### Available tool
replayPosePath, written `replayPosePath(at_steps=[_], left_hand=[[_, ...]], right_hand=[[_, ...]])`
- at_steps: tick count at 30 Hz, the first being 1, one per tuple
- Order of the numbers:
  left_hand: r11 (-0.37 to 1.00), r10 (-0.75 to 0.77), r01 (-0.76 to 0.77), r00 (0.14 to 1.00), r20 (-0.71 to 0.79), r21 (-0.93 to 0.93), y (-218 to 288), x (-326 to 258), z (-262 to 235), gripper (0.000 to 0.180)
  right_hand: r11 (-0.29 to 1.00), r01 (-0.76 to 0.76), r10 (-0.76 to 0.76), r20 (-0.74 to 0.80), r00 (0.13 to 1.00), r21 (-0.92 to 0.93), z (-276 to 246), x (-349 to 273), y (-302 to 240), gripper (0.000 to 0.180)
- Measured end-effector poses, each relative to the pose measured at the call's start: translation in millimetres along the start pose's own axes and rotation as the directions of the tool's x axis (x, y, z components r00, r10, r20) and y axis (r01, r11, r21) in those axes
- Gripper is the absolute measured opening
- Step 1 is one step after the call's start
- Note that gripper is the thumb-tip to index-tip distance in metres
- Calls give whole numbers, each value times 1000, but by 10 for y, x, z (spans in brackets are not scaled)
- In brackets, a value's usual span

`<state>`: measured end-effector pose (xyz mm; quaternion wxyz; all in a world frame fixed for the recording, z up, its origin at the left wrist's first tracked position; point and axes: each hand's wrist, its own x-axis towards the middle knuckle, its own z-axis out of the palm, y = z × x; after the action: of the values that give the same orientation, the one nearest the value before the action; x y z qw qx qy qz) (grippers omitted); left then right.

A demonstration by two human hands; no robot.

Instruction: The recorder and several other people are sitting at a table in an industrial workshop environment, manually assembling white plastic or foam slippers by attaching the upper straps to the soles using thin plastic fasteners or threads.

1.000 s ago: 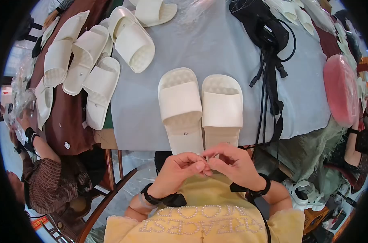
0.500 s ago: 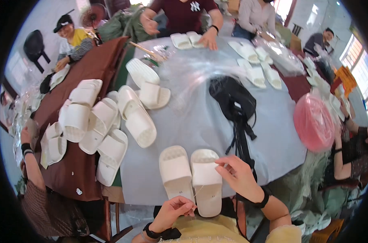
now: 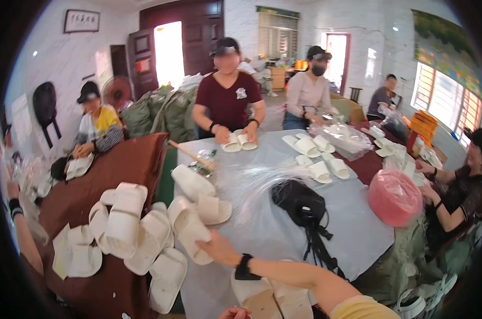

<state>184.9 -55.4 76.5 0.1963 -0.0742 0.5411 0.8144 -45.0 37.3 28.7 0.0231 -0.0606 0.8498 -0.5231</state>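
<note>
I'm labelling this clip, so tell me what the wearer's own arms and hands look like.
The right hand is ungloved, with a black band around its wrist and a short yellow sleeve higher up the arm. Only part of the left hand shows, also ungloved; its wrist is out of view.

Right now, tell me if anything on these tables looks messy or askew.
The white slippers left of the right hand lie jumbled, overlapping at differing angles, unlike the side-by-side pair in front. Clear strands also sprawl loosely across the grey cloth. No damage is evident.
</note>
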Motion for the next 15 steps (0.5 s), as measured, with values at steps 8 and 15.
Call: replayPosePath(at_steps=[8,15], left_hand=[[989,51,-66,992,-112,-135,79,172,-289,12],[982,19,-25,999,-35,-189,80,141,-319,10]], right_hand=[[232,-437,-884,-375,278,-869,-1701,-1174,-380,41],[122,-992,-894,-438,-97,-29,-2736,-519,-600,49]])
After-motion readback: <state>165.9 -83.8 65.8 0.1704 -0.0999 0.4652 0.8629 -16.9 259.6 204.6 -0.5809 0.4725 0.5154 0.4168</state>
